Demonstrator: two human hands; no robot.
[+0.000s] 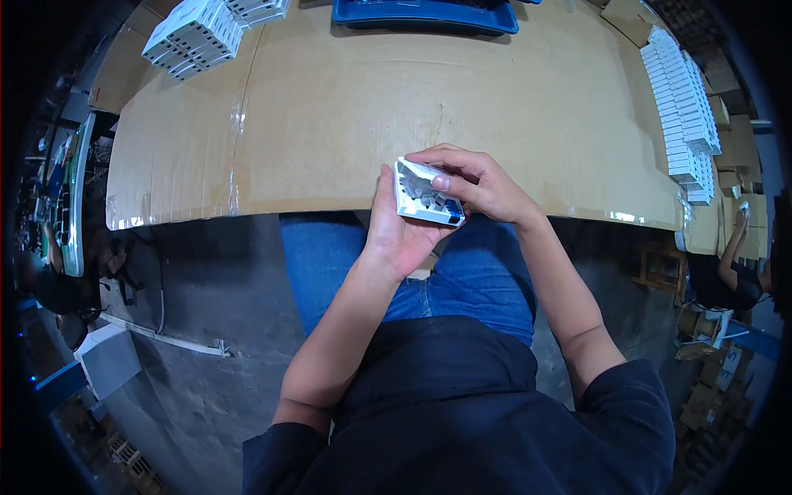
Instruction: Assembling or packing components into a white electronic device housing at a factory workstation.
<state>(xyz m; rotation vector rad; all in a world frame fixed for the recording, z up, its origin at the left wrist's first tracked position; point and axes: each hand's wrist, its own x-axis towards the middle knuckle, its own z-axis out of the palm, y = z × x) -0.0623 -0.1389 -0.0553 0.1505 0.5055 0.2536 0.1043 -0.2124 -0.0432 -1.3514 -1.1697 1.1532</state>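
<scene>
Head view, held thing: a small white box with a blue corner is held over the near edge of the cardboard-covered table, above the lap.
Head view, left hand: the left hand is wrapped under and behind the box, its thumb laid up along the box's left side and the remaining fingers closed beneath it.
Head view, right hand: the right hand is curled over the top, fingers pressed together, the fingertips set on the open face, where grey contents are seen.
Head view, contents: what the grey pieces are cannot be told; the view is too small.
Step in hand: it is judged that the contents are being pressed or seated into the box.
Next move: a firm hold by the left hand and an even, downward press from the right fingertips would be called for.
Beyond the fingers: stacked white boxes lie far up-left, a long row of white boxes well off to the right, and a blue tray straight ahead at the table's far edge.
</scene>
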